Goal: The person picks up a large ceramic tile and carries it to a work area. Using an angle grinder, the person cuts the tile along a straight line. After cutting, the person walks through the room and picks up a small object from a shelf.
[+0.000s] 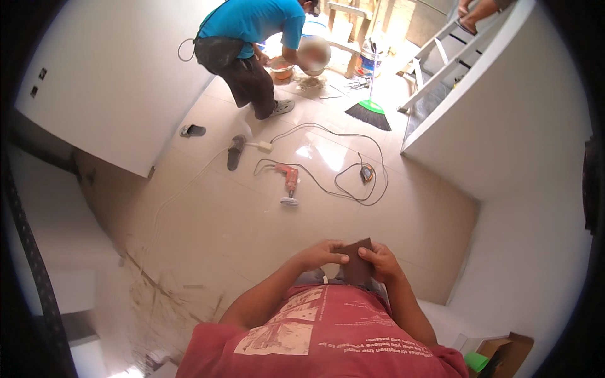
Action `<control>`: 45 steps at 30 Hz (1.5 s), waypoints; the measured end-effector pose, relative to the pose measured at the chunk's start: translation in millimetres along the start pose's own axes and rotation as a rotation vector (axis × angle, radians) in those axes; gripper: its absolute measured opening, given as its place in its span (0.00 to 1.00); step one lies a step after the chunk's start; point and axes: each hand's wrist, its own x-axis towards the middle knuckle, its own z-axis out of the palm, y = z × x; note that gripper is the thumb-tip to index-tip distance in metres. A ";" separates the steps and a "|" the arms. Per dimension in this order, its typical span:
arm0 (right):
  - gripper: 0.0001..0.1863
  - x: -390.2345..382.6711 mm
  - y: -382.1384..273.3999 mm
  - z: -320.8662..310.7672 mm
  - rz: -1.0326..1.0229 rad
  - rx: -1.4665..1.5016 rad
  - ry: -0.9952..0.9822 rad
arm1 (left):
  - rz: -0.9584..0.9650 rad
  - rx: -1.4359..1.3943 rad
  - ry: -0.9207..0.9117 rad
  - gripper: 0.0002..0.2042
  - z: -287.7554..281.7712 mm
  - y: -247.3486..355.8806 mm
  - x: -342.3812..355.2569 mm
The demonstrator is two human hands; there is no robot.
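A dark brown piece of sandpaper (358,266) is in front of my body at waist height, with one corner pointing up. My left hand (320,254) pinches its left edge, thumb on the near face. On the opposite edge, my right hand (382,261) grips the sheet with its thumb over the front. The fingers behind the sheet are partly hidden.
A red power drill (290,179) with a white disc lies ahead, its cord looping to the right. Beyond are dark slippers (236,152), a green broom (368,113) and a ladder (435,60). A person in a blue shirt (252,26) bends over buckets. White panels flank both sides.
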 end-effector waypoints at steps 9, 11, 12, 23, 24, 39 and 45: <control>0.17 96.3 -59.8 29.0 0.242 -0.192 -0.233 | 0.098 -0.180 0.452 0.21 -35.7 19.9 -25.5; 0.21 105.0 -71.3 53.4 0.247 0.032 -0.310 | 0.009 -0.022 0.556 0.24 -58.1 15.1 -26.7; 0.23 116.0 -65.3 53.8 0.278 0.039 -0.303 | -0.030 0.059 0.606 0.25 -69.3 15.1 -25.7; 0.19 330.2 -70.0 151.7 0.219 -1.002 -0.533 | -0.118 0.090 1.414 0.31 -169.4 -45.1 -138.2; 0.20 353.3 -75.6 166.4 0.191 -1.257 -0.590 | -0.145 0.085 1.483 0.32 -170.0 -55.1 -157.1; 0.29 527.5 69.1 290.6 0.288 -2.184 -0.700 | -0.404 -0.085 1.902 0.28 -239.2 -124.8 -468.4; 0.24 617.4 96.0 428.4 0.497 -1.703 -0.337 | -0.364 -0.301 1.962 0.26 -310.9 -142.8 -530.2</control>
